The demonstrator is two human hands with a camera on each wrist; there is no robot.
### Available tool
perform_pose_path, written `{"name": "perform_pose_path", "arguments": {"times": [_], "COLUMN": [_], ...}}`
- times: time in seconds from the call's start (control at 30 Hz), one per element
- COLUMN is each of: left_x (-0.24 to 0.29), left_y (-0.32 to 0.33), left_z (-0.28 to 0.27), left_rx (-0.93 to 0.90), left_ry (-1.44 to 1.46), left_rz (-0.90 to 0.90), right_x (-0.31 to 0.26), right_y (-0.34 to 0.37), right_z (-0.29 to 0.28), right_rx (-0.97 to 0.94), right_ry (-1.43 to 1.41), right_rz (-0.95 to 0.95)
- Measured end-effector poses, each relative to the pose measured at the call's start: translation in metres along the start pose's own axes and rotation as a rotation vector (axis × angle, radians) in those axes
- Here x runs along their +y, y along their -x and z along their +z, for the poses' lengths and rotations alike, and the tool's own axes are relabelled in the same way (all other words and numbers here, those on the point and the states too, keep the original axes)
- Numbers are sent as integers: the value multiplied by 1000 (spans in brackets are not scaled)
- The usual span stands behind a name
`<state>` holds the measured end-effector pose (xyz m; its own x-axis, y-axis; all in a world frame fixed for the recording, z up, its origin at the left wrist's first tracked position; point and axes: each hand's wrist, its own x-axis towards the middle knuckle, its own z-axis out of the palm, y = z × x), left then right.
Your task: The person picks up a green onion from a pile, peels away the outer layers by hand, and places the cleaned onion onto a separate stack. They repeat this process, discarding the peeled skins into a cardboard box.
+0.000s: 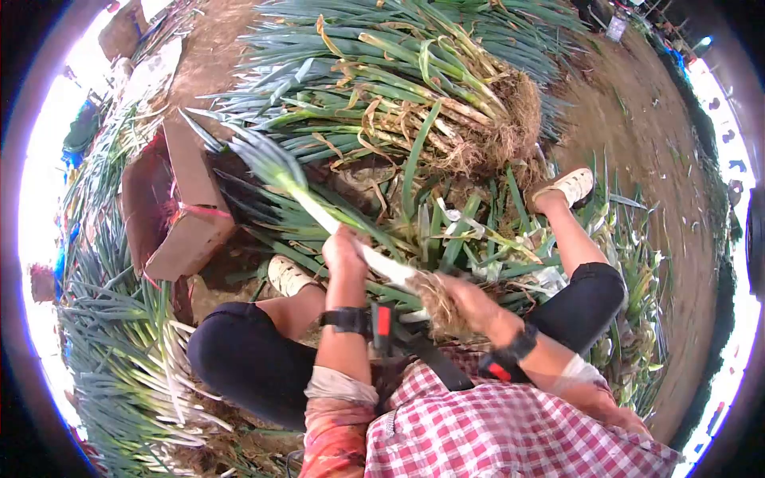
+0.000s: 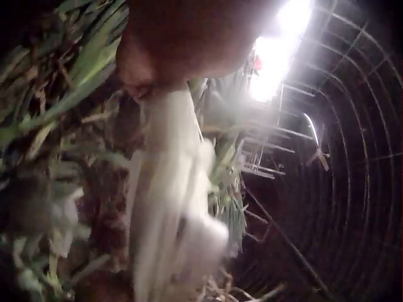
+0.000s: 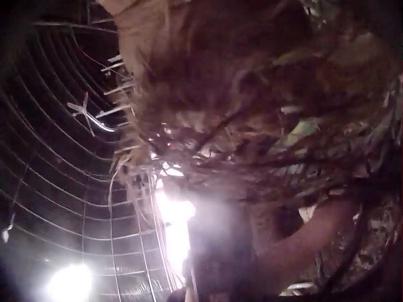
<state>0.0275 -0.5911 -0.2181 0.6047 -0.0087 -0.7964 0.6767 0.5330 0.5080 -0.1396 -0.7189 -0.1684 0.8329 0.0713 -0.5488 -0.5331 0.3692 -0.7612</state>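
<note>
My left hand (image 1: 345,251) grips the white shanks of a bunch of long green onions (image 1: 317,210). Its leafy tops point up and left, toward the cardboard box. Below that hand, several white stalks (image 2: 167,182) show side by side in the left wrist view, blurred. At the root end, over my lap, my right hand (image 1: 472,307) is against the brown, tangled roots (image 1: 438,307). Roots fill much of the right wrist view and hide the fingers there, so I cannot tell how they close.
A big heap of rooted green onions (image 1: 446,103) lies ahead. A cardboard box (image 1: 195,199) with pink string stands to the left. White-stemmed onions (image 1: 159,382) are piled by my left knee. Loose leaves and peelings (image 1: 478,255) litter the ground between my shoes (image 1: 570,187).
</note>
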Motion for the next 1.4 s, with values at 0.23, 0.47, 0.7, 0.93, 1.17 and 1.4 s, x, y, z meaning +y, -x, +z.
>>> {"name": "perform_pose_path", "arguments": {"times": [0.23, 0.47, 0.7, 0.93, 1.17, 1.4], "left_x": [8, 46, 27, 86, 174, 239], "left_y": [0, -39, 61, 153, 206, 203], "left_z": [6, -20, -3, -41, -118, -233], "left_rx": [196, -142, -304, -504, -275, 142], "left_ry": [-41, 118, 34, 220, 78, -223], "left_rz": [84, 198, 422, 549, 888, 1159], "right_x": [-27, 15, -4, 10, 7, 23], "right_y": [51, 81, 53, 32, 15, -3], "right_z": [6, -70, -36, -39, -12, -28], "right_rx": [-11, 349, 229, 172, 55, -12], "right_ry": [23, 585, 1009, 1168, 1248, 1294], "right_rz": [3, 135, 150, 64, 181, 216]}}
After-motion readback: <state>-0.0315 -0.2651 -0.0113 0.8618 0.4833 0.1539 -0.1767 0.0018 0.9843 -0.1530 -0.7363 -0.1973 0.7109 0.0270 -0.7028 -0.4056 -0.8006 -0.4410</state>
